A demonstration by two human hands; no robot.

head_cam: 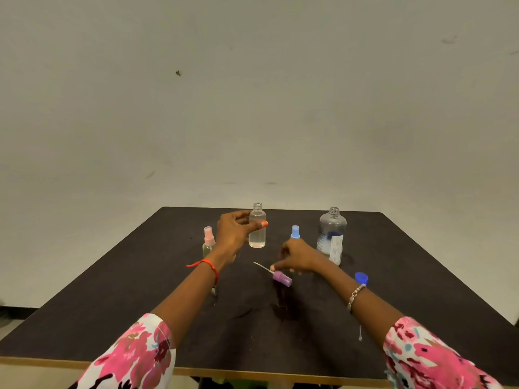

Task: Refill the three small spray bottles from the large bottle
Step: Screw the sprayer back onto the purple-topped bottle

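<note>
On the dark table [140, 304], left hand [234, 230] grips the uncapped spray bottle [257, 234].

A dark table [112, 318] with a light wooden edge is standing against a plain off-white wall [252, 108], which is showing a few scuffs and one small dark mark [178, 73]. Wet smears are glistening on the tabletop.
</note>
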